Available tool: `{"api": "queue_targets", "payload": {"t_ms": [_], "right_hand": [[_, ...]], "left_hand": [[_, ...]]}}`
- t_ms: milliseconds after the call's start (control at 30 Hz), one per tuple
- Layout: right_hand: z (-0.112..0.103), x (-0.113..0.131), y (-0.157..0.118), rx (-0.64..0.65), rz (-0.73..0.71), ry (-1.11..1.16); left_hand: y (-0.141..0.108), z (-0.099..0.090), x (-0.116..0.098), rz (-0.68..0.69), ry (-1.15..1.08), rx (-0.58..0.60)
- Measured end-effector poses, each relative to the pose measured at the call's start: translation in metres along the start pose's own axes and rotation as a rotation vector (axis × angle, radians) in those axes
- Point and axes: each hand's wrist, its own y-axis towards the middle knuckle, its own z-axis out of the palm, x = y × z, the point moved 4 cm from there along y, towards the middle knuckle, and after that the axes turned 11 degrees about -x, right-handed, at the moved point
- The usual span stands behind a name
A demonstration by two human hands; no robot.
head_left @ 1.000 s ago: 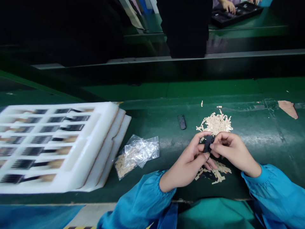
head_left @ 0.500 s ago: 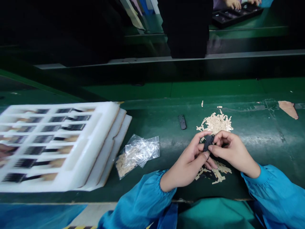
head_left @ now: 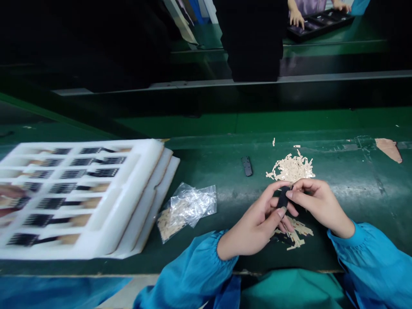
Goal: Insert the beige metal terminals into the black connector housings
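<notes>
Black part (head_left: 283,198), head view: located between both hands, over the green bench (head_left: 206,163); left hand (head_left: 254,223) grips it between fingers and thumb, right hand (head_left: 317,204) pinches its upper end with thumb and forefinger. Pile of pale strips (head_left: 293,167) lies just beyond the hands; second black part (head_left: 247,166) lies left of the pile

Bench (head_left: 360,189) lies open between pile (head_left: 293,167) and far-right scrap (head_left: 389,149); leftward, bags (head_left: 193,206) then foam trays (head_left: 141,171) obstruct passage.
</notes>
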Motion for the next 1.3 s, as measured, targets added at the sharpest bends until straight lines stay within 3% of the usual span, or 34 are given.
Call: {"api": "queue_targets", "payload": {"t_ms": [200, 367, 467, 567, 700, 1100, 1300], "right_hand": [[-0.003, -0.002, -0.001, -0.03, -0.022, -0.031], [-0.006, -0.003, -0.001, 0.002, -0.05, -0.036], [-0.003, -0.005, -0.002, 0.036, -0.068, -0.025], [0.003, -0.006, -0.005, 0.067, -0.087, 0.001], [0.006, -0.006, -0.007, 0.041, -0.127, -0.023], [0.009, -0.003, -0.008, 0.038, -0.092, -0.038], [0.007, -0.005, -0.008, -0.01, -0.064, -0.033]], "left_hand": [[0.003, -0.002, 0.003, 0.019, 0.004, -0.031], [0.008, -0.008, 0.004, -0.045, -0.232, -0.059], [0.012, -0.009, 0.004, -0.145, -0.412, -0.054], [0.013, -0.007, 0.007, -0.293, -0.585, 0.025], [0.014, -0.007, 0.012, -0.407, -0.69, 0.092], [0.013, -0.008, 0.019, -0.518, -0.75, 0.135], [0.013, -0.007, 0.023, -0.52, -0.661, 0.215]]}}
